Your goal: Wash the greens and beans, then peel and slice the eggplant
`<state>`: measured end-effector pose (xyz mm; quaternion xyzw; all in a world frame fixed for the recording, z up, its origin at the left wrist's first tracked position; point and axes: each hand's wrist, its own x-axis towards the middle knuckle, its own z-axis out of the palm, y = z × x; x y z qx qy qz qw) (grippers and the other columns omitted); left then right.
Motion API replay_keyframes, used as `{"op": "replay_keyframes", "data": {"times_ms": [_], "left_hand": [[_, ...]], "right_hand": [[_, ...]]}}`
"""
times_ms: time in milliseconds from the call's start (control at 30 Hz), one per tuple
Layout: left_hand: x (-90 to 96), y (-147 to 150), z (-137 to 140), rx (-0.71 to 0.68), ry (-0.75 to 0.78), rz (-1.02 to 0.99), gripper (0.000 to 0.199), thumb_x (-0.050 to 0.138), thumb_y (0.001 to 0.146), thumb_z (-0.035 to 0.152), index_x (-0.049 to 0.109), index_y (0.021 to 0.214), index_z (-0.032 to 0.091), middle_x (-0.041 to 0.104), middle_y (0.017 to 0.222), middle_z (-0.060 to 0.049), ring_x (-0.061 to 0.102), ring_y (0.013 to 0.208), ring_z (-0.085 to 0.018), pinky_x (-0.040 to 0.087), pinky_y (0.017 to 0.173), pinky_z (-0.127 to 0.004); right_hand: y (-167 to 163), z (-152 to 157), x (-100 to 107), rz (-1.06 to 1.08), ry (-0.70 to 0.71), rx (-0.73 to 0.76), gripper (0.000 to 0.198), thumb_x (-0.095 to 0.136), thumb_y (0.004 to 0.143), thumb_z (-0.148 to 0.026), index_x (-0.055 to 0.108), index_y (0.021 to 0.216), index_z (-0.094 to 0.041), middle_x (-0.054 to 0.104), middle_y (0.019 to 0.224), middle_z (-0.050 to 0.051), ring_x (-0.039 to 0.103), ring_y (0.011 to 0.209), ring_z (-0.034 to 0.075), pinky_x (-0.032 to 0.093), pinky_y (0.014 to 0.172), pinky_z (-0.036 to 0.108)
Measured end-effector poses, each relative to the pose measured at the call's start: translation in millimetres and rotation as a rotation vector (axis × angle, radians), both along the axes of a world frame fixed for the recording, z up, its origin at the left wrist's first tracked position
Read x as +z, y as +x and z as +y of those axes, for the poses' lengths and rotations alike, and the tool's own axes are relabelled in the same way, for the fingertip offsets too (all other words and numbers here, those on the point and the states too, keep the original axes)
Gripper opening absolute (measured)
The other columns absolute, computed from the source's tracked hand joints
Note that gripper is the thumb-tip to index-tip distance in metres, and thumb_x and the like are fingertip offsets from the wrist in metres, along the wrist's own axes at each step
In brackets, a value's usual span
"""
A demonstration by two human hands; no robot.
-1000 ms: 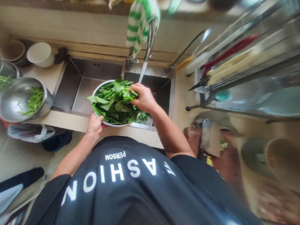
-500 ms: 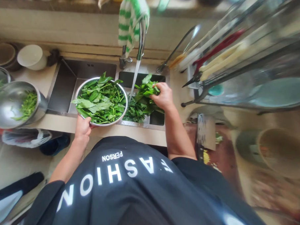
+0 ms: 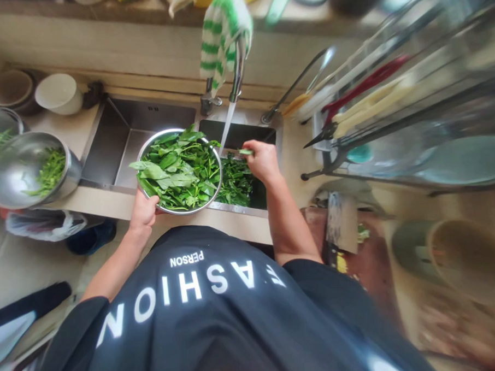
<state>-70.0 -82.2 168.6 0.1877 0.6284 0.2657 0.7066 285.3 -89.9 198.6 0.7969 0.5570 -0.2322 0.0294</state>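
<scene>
My left hand grips the near-left rim of a round metal bowl, its thumb over the edge. Leafy greens heap the bowl, which is held over the sink's divider and front edge. Over the right basin, my right hand is closed, with a small green piece poking out from its fingers; the rest of its grip is hidden. Below and left of that hand, more leafy greens lie in the right basin. Water runs from the faucet into this basin.
A green-striped cloth hangs over the faucet. Left of the left basin stand a metal pot with cut greens and a white bowl. A dish rack and a cutting board are on the right.
The bunch of greens seen in my right hand is gone from it; only a small green piece shows. That hand has lowered slightly. The bowl has shifted a little right with my left hand.
</scene>
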Motion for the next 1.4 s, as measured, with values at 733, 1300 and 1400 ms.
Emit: {"op": "replay_keyframes", "data": {"times_ms": [733, 1300, 1400], "left_hand": [[5.3, 28, -9, -0.103, 0.084, -0.116, 0.075, 0.060, 0.054, 0.007, 0.055, 0.128, 0.020, 0.069, 0.127, -0.009, 0.064, 0.124, -0.028, 0.056, 0.105, -0.042], [-2.7, 30, -3, -0.082, -0.170, -0.113, 0.067, 0.063, 0.051, 0.006, 0.055, 0.116, 0.022, 0.069, 0.093, -0.002, 0.073, 0.086, -0.026, 0.067, 0.073, -0.046], [-4.7, 28, -1, -0.056, -0.154, -0.095, 0.069, 0.062, 0.050, 0.006, 0.055, 0.116, 0.023, 0.066, 0.086, 0.001, 0.071, 0.077, -0.023, 0.067, 0.065, -0.045]], "right_hand": [[-119, 22, 12, 0.203, -0.228, 0.439, 0.125, 0.092, 0.062, -0.053, 0.022, 0.164, -0.039, -0.004, 0.174, 0.011, 0.000, 0.151, 0.060, 0.040, 0.095, 0.082], [-108, 20, 23, 0.288, 0.100, 0.291, 0.032, 0.066, 0.084, -0.025, 0.072, 0.115, -0.025, 0.054, 0.137, 0.012, 0.056, 0.123, 0.031, 0.050, 0.101, 0.045], [-85, 20, 44, 0.279, 0.226, 0.198, 0.030, 0.068, 0.082, -0.030, 0.071, 0.112, -0.027, 0.056, 0.132, 0.010, 0.056, 0.125, 0.030, 0.051, 0.101, 0.045]]}}
